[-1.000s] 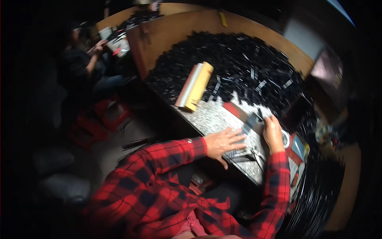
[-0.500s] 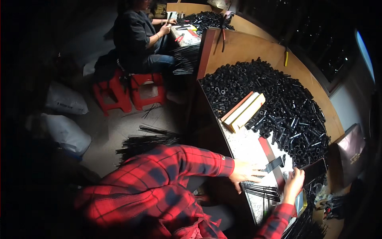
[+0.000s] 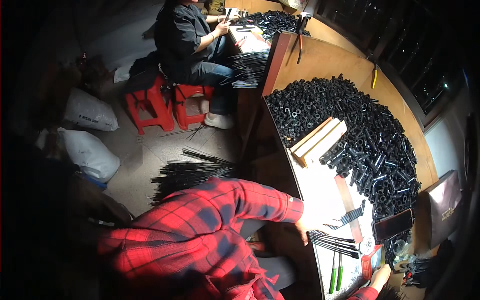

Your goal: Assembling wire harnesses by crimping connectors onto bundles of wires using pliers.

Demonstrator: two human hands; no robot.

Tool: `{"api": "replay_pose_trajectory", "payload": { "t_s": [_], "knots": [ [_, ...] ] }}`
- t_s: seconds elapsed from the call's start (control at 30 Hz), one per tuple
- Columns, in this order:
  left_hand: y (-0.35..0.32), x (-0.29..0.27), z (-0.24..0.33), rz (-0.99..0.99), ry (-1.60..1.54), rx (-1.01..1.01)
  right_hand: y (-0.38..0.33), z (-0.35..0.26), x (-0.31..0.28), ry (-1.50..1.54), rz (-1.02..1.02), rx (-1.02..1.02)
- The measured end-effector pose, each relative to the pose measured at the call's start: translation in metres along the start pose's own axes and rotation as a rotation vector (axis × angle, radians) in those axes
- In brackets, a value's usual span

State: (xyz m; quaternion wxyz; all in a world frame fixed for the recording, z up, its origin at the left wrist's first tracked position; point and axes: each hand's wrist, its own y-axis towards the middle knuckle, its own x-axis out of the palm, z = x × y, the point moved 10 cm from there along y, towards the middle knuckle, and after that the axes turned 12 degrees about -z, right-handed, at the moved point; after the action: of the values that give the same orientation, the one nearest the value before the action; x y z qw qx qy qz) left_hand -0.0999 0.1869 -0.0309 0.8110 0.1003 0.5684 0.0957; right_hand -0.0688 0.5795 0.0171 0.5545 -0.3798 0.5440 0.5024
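Over the near part of the tabletop lies my left hand [image 3: 311,220], washed out by glare, closed on several thin black rods [image 3: 334,243]. Their dark ends fan out below it, and a flat black bundle [image 3: 352,215] sticks out past the fingertips. My right hand [image 3: 381,277] is at the lower right, with curled fingers beside a red box [image 3: 368,262]; whether it grips anything is hidden. A white round object [image 3: 366,245] is by the box. Two slim tools with green handles [image 3: 333,280] lie between my hands.
A large heap of black tubular parts [image 3: 370,145] fills the far tabletop, with a cream block [image 3: 320,141] against it. A phone [image 3: 393,225] lies at the right. Another person [image 3: 187,40] works at the farther table. Red stools [image 3: 150,107], sacks [image 3: 90,155] and rods [image 3: 187,172] stand or lie on the floor.
My right hand has moved down from beside the phone to the red box, uncovering the white round object. My left hand stays on the rods. The whole view has shifted slightly.
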Motion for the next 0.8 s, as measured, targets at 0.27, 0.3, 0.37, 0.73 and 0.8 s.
{"api": "replay_pose_trajectory", "payload": {
  "t_s": [0.27,0.3,0.37,0.73,0.8],
  "knots": [
    [-0.002,0.002,-0.005,0.040,0.076,0.004,0.003,-0.013,-0.009,0.105,0.054,0.004],
    [-0.001,0.001,-0.005,0.040,0.069,0.001,0.004,-0.015,-0.009,0.102,0.036,-0.004],
    [0.001,-0.001,-0.003,0.052,0.070,0.028,0.004,-0.022,-0.009,0.099,0.012,-0.014],
    [0.002,0.000,-0.007,0.049,0.052,0.028,-0.004,-0.029,-0.023,-0.043,0.044,0.004],
    [0.003,0.004,-0.007,0.015,0.063,0.001,-0.001,-0.029,-0.030,-0.014,0.039,0.050]
  ]
}}
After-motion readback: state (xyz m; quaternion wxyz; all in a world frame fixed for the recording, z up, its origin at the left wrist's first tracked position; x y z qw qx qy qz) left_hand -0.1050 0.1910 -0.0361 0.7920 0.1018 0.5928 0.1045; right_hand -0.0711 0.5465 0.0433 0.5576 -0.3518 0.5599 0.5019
